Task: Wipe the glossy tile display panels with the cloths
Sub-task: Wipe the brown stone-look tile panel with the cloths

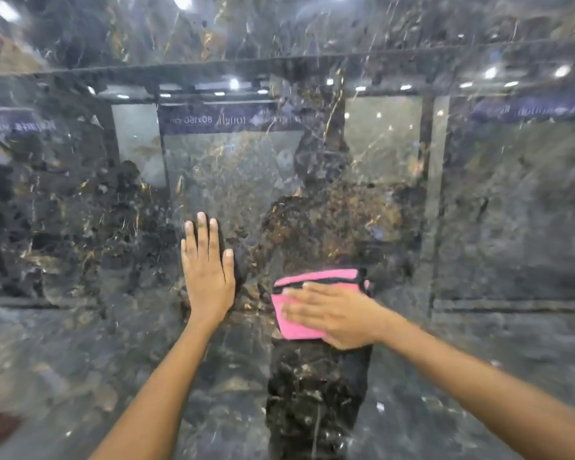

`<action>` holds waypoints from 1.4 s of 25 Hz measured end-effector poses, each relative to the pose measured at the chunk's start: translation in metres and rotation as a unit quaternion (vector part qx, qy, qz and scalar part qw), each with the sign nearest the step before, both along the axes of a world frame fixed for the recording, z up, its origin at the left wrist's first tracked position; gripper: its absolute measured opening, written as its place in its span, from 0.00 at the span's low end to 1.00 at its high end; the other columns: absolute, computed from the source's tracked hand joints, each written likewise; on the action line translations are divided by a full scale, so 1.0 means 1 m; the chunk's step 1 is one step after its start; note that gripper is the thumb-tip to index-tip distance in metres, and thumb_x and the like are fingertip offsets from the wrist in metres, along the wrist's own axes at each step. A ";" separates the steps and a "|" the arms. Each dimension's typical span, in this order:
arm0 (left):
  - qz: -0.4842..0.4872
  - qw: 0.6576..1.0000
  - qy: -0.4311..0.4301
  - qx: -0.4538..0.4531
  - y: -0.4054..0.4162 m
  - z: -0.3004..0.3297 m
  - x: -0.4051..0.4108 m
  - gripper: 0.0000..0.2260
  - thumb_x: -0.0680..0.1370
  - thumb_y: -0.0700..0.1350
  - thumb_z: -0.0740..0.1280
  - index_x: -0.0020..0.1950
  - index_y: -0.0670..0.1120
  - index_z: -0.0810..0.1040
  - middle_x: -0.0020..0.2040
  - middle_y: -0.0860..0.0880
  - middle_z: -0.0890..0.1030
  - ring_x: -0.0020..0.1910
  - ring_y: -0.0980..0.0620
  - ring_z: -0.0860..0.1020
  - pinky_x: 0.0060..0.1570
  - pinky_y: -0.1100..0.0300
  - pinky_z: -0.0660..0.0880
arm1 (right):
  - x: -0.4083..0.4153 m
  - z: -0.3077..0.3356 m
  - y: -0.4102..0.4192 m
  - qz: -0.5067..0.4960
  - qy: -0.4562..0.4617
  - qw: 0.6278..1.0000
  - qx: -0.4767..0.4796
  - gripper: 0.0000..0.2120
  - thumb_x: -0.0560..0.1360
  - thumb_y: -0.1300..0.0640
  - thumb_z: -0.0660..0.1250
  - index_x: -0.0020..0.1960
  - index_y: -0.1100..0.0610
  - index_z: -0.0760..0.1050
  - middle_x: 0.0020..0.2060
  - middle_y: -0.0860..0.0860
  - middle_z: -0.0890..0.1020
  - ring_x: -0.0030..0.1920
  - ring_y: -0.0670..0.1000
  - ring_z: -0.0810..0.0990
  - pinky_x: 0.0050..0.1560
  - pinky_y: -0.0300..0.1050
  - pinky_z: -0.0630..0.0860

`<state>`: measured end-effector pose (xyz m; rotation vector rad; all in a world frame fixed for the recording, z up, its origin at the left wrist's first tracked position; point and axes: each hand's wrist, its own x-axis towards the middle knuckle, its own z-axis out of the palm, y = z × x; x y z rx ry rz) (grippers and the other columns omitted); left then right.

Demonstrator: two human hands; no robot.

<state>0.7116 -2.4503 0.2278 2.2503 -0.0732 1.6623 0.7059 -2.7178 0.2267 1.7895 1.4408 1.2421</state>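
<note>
Across the dark glossy tile panel [80, 210], mid-wipe by my judgement, the right hand [336, 315] presses a pink cloth [316, 280] flat-fingered at lower centre while the left hand [208, 270] rests open just left.

The dark marble-patterned tile panel [312, 180] is glossy and mirror-smooth, while the pink cloth [316, 280] looks soft and matt.
</note>
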 end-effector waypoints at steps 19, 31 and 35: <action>-0.017 0.999 0.004 0.043 0.012 -0.062 0.008 0.25 0.85 0.53 0.43 0.79 0.43 0.53 0.80 0.56 0.41 0.79 0.51 0.41 0.76 0.52 0.40 | 0.009 0.092 0.046 0.035 -0.002 0.848 0.529 0.29 0.69 0.63 0.66 0.70 0.63 0.70 0.69 0.62 0.72 0.72 0.62 0.63 0.73 0.57 0.59; 0.007 1.000 0.021 -0.007 0.058 -0.156 0.007 0.25 0.85 0.55 0.46 0.81 0.48 0.50 0.81 0.49 0.45 0.78 0.39 0.47 0.75 0.43 0.41 | -0.001 0.009 0.021 0.019 0.031 0.928 0.370 0.27 0.68 0.64 0.65 0.67 0.63 0.69 0.65 0.59 0.74 0.65 0.62 0.70 0.56 0.62 0.75; 0.003 1.000 -0.026 -0.007 0.057 -0.161 0.010 0.25 0.84 0.54 0.47 0.81 0.50 0.48 0.81 0.52 0.44 0.79 0.46 0.44 0.76 0.43 0.42 | 0.001 -0.072 0.020 -0.019 0.010 0.865 0.501 0.28 0.70 0.64 0.63 0.70 0.63 0.67 0.69 0.59 0.72 0.72 0.62 0.65 0.61 0.65 0.72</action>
